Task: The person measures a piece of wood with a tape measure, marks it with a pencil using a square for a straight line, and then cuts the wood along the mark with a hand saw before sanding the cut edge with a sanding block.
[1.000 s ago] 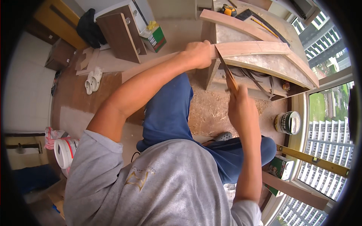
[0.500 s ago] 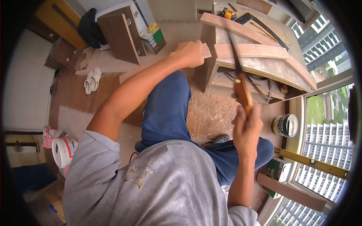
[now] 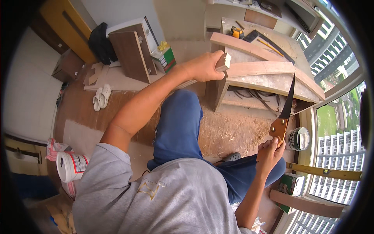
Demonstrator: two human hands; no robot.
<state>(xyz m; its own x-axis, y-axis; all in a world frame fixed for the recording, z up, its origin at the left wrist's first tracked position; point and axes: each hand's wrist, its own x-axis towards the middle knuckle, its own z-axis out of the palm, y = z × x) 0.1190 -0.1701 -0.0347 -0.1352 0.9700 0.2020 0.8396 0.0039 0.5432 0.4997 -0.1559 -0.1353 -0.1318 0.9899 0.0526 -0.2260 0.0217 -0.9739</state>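
In my left hand (image 3: 205, 67) is a short wood block (image 3: 223, 62), its pale end face turned my way. The fist closes round it just off the left end of a long curved wood strip (image 3: 261, 68), which lies on the workbench cabinet (image 3: 255, 84). My right hand (image 3: 269, 154) grips a handsaw (image 3: 279, 126) by its wooden handle. The dark blade points up and away, its tip beside the right part of the strip. Part of the block is hidden by my left fingers.
A second curved strip (image 3: 249, 46), a tape measure (image 3: 236, 32) and a pencil (image 3: 270, 47) lie on the bench top. Wood shavings (image 3: 222, 132) cover the floor below. A can (image 3: 298, 139) and a yellow spirit level (image 3: 331, 172) are at the right by the window.
The saw has swung right, away from the strip's left end, with my right hand. My left hand has moved slightly right and nearer, and the block in it is turned to show its end.
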